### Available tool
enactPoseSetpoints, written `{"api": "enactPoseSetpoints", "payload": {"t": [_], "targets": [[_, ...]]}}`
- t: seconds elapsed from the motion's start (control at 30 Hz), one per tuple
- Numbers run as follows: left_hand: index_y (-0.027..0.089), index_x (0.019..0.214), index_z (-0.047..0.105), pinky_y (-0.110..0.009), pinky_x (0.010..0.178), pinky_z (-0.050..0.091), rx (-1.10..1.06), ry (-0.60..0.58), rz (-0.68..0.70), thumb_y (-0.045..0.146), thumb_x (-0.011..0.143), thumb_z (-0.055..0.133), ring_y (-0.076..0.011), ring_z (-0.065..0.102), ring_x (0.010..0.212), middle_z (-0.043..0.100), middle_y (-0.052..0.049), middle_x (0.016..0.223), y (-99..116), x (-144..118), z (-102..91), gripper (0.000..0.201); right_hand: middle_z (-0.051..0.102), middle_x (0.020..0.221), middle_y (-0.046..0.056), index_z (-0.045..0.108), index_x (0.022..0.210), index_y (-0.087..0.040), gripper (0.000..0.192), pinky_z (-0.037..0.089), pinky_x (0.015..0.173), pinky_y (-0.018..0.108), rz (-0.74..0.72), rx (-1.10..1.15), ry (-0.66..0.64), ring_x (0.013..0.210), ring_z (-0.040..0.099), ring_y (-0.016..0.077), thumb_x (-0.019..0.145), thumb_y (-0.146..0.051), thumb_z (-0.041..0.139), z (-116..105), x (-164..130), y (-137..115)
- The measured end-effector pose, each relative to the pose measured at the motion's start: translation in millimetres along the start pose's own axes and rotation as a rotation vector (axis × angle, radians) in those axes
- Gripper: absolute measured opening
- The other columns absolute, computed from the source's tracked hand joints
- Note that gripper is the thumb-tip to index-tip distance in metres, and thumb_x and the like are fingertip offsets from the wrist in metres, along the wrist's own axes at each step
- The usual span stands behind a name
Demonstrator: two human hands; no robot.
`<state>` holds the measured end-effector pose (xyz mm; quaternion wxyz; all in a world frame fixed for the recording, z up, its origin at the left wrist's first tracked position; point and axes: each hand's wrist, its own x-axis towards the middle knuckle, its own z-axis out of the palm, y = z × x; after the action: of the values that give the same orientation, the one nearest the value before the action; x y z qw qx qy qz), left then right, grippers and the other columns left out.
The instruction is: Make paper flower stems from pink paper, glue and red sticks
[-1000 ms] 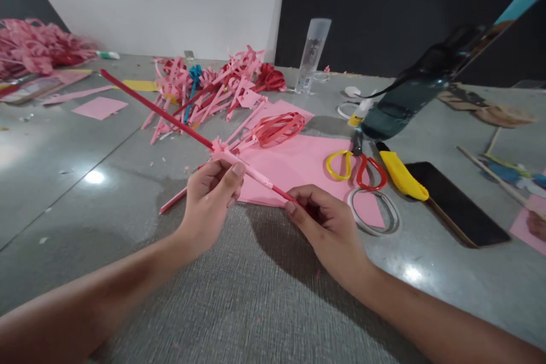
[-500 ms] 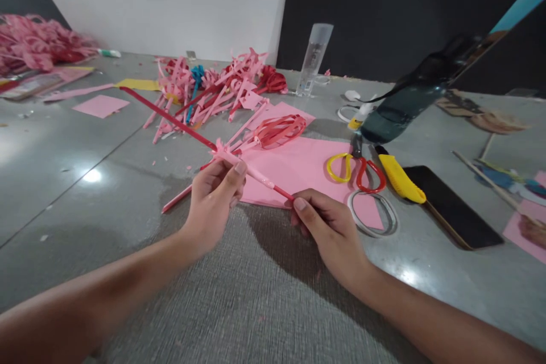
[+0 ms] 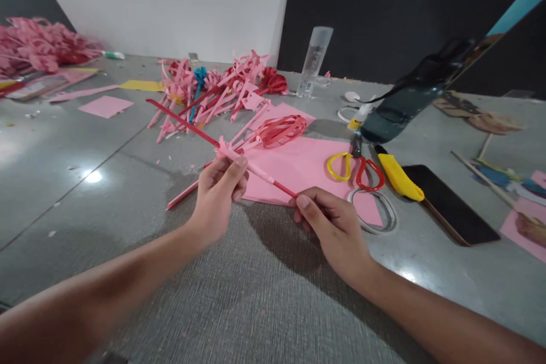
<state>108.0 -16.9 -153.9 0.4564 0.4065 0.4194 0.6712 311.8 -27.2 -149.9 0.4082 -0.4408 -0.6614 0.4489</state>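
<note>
My left hand (image 3: pixel 217 196) is closed, thumb against fingers, around a pink rolled-paper stick (image 3: pixel 259 173) with a frilled pink tuft at its upper end. A long red paper strip (image 3: pixel 183 123) runs from near that tuft up to the left. Shiny wet-looking spots show on the stick's lower part. From there a thin red section (image 3: pixel 285 188) continues to my right hand (image 3: pixel 326 216), which pinches its end between thumb and fingers. Beneath lie pink paper sheets (image 3: pixel 294 170) and a looped red paper flower (image 3: pixel 281 132). Whether the red parts are one piece is hidden by my left hand.
Scissors (image 3: pixel 363 175), a white tape ring (image 3: pixel 394 222), a yellow cutter (image 3: pixel 401 177) and a phone (image 3: pixel 454 205) lie right. Behind stand a clear bottle (image 3: pixel 314 62) and a tilted dark bottle (image 3: pixel 396 108). Pink paper flowers (image 3: pixel 243 82) are piled at the back.
The red strip's far end has drawn in toward my left hand, so less of it sticks out. Both hands keep their grip, and the view has shifted slightly.
</note>
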Motion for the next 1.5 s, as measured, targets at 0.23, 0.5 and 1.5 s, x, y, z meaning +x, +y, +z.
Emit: {"api": "enactPoseSetpoints", "payload": {"t": [0.23, 0.5, 1.5], "targets": [[0.017, 0.073, 0.057, -0.022, 0.046, 0.027, 0.007, -0.089, -0.008, 0.039, 0.097, 0.069, -0.0047, 0.037, 0.05, 0.049, 0.003, 0.063, -1.1, -4.0, -0.3, 0.035, 0.059, 0.067, -0.001, 0.063, 0.075, -0.019, 0.038, 0.035, 0.052, 0.025, -0.012, 0.001, 0.006, 0.057, 0.048, 0.0103, 0.103, -0.042, 0.055, -0.6, -0.9, 1.4], [0.016, 0.073, 0.054, -0.022, 0.048, 0.026, 0.035, -0.115, -0.013, 0.04, 0.099, 0.067, -0.0038, 0.036, 0.05, 0.048, 0.004, 0.065, -0.4, -4.6, -0.1, 0.037, 0.059, 0.067, -0.001, 0.063, 0.075, -0.019, 0.038, 0.036, 0.051, 0.024, -0.01, 0.029, 0.005, 0.056, 0.049, 0.0094, 0.103, -0.043, 0.056, -1.2, -1.0, 2.8], [0.018, 0.074, 0.052, -0.024, 0.05, 0.029, 0.214, -0.122, 0.056, 0.048, 0.101, 0.062, -0.0057, 0.035, 0.053, 0.045, 0.004, 0.062, -1.4, -4.6, -2.0, 0.042, 0.063, 0.067, 0.0, 0.07, 0.083, -0.018, 0.039, 0.041, 0.051, 0.021, 0.055, 0.17, -0.101, 0.057, 0.053, 0.0096, 0.101, -0.05, 0.057, 0.4, -0.5, 3.1]]}}
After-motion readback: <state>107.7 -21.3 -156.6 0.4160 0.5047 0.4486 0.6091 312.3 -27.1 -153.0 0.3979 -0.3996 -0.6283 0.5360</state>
